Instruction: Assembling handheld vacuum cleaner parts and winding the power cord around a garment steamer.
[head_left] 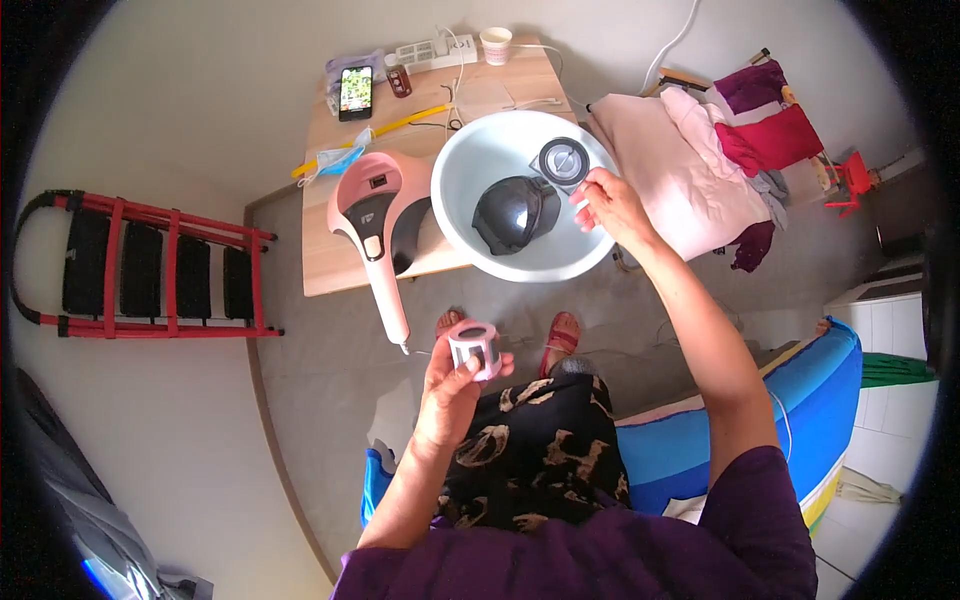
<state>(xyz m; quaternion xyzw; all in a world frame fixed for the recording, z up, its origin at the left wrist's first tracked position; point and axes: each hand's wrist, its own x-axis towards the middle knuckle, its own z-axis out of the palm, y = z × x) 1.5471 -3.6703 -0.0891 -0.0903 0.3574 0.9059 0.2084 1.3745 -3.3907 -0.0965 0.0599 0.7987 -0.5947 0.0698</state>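
Observation:
My left hand (450, 390) is closed around a small pink and white cylinder with openings in its side (474, 348), held above my lap. Over the right side of a white basin (455, 225), the fingertips of my right hand (608, 208) pinch the edge of a round filter part with a black ring and grey centre (564, 160). Inside the basin lies a glossy black dust cup (512, 215). A pink handheld vacuum cleaner (378, 215) rests on the table left of the basin, its handle sticking out past the front edge.
The wooden table (330, 262) also bears a phone (355, 92), a small bottle (398, 78), a power strip (436, 53), a paper cup (495, 45), a blue mask (342, 158) and a yellow stick (405, 121). Bedding (670, 190) lies right; a red stepladder (165, 270) stands left.

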